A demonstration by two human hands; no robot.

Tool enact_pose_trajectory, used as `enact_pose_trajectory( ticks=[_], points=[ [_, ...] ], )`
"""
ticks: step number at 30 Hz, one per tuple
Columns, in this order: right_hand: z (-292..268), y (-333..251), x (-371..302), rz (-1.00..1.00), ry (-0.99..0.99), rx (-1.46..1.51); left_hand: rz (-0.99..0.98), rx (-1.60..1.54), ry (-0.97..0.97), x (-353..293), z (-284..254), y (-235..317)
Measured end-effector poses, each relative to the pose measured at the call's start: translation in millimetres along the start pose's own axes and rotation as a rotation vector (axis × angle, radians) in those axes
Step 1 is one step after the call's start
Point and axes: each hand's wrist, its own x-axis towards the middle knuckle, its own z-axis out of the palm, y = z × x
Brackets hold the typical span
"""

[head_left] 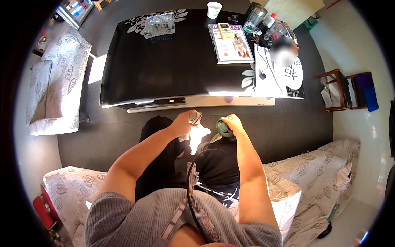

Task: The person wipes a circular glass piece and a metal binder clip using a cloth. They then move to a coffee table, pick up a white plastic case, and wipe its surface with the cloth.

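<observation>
Above my lap, at the near side of the low table, both hands hold cloth. My left hand (184, 123) is closed on a crumpled white cloth (197, 138), which hangs down in bright sunlight; its kind is not clear. A small gap to the right, my right hand (233, 122) is closed around a bunched green cloth (224, 128). Below the green cloth, a pale piece of fabric (215, 138) shows near my knee; whether it is joined to the green cloth I cannot tell. A thin black loop (189, 181) crosses the view in front of my chest.
Ahead stands a glossy black table (164, 70). On it are a clear tray (159, 25), a paper cup (214, 10), a magazine (232, 45) with a remote control (224, 31), and a glass jar (255, 19). Patterned sofas lie at left (66, 78) and behind me (317, 177).
</observation>
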Motion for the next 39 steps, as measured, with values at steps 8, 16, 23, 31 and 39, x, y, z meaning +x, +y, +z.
enact_pose_trajectory(
  ticks=[8,16,23,31,39],
  points=[
    [19,-30,-91,-0.238,0.089,-0.225,0.254,0.029,0.103,-78,8,9],
    [33,-14,-88,-0.288,-0.158,-0.295,0.358,0.039,0.312,-79,-48,53],
    [47,-14,-67,-0.343,-0.136,-0.684,0.263,0.326,0.320,-3,-66,74],
    [17,8,5,-0.103,-0.073,-0.596,0.067,0.965,0.260,83,-37,83],
    [53,5,54,0.203,0.061,0.322,0.292,0.955,0.618,95,-57,-11]
  ],
)
